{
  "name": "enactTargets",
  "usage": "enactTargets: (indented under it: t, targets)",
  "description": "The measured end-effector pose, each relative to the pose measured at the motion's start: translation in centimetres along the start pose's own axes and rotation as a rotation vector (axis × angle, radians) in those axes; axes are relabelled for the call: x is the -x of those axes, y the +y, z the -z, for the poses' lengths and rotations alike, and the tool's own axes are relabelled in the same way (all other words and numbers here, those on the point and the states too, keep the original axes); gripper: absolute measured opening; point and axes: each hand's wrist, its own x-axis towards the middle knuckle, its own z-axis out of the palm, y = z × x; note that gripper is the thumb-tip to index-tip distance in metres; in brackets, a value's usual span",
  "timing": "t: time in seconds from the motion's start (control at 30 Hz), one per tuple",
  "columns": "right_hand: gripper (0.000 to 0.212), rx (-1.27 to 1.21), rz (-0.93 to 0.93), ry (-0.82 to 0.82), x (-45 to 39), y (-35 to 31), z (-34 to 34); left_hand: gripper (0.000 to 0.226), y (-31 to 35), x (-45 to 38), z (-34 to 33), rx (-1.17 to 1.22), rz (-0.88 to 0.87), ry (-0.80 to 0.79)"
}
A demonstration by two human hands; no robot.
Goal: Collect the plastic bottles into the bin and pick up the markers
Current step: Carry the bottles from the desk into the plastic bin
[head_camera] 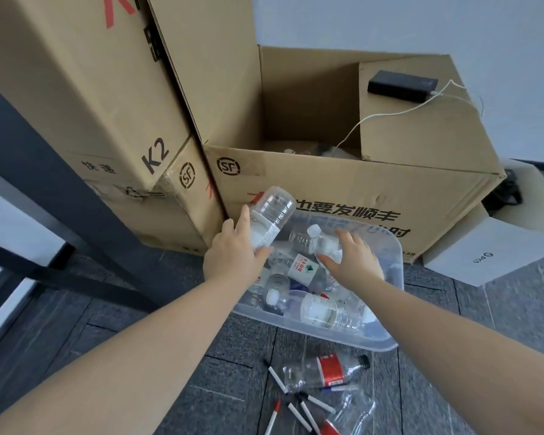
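Note:
A clear plastic bin [396,268] on the floor holds several empty bottles. My left hand [233,252] grips a clear bottle [272,213] by its lower half, above the bin's left rim. Over the bin my right hand [355,262] holds a second bottle [322,243] with a white cap. Another bottle with a red label [327,370] lies on the floor just in front of the bin. Several white markers [308,409] are scattered around it, and a crushed bottle [352,412] lies beside them.
A large open cardboard box [343,189] stands right behind the bin, with a black power bank [402,86] and white cable on its flap. Stacked boxes [91,89] rise at the left, a dark metal frame [44,183] beside them. A white box [490,246] sits at right.

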Motion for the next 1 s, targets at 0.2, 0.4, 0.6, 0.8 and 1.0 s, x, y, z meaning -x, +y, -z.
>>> enactTargets:
  t: [0.2, 0.4, 0.6, 0.8, 1.0]
  targets:
    - [0.067, -0.010, 0.061, -0.021, -0.5, -1.0, 0.1, 0.082, 0.4, 0.0, -0.2, 0.006, 0.056, -0.117]
    - [0.069, 0.037, 0.158, -0.027, 0.3, -2.8, 1.5, 0.078, -0.8, 1.9, 2.7, -0.163, 0.043, -0.164]
    - [0.071, 0.091, 0.237, -0.018, 2.5, -5.6, 5.5, 0.075, 0.4, 4.5, 8.5, -0.232, 0.009, -0.121]
    - [0.069, 0.093, 0.330, 0.042, 6.0, -9.4, 12.0, 0.075, 2.7, 8.8, 15.9, -0.254, -0.031, -0.048]
    - [0.069, 0.094, 0.490, 0.154, 10.5, -14.9, 21.3, 0.071, 3.5, 14.0, 24.8, -0.399, -0.197, 0.118]
